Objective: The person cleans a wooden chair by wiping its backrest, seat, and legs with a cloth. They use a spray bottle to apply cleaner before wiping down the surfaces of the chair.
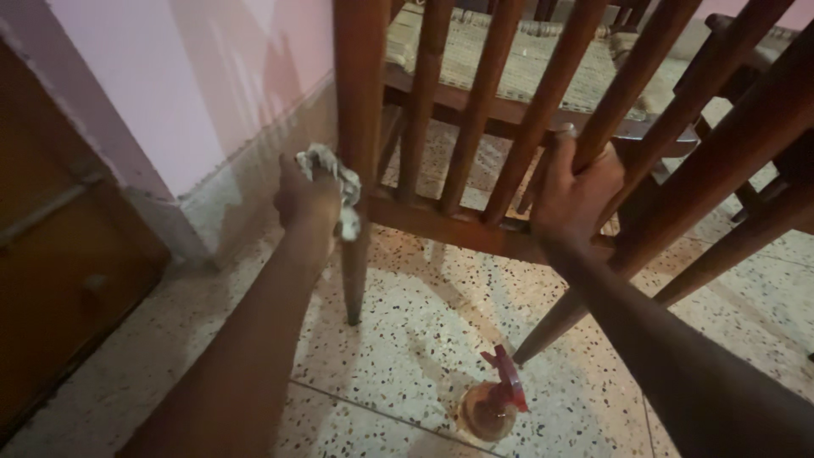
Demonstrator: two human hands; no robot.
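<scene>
— What's underfoot?

— A speckled terrazzo floor (407, 288), pale, with a thin joint line running across near the bottom.

— And what stands on it?

— A wooden chair (475, 110) — one leg comes straight down by the wall, another slants to the floor further right. A spray bottle (492, 405) with a red trigger stands upright just in front of the slanted leg, near it but apart.

Glossy wooden chair (509, 110) with woven seat, crumpled cloth (335, 178), speckled terrazzo floor (398, 314)
</scene>
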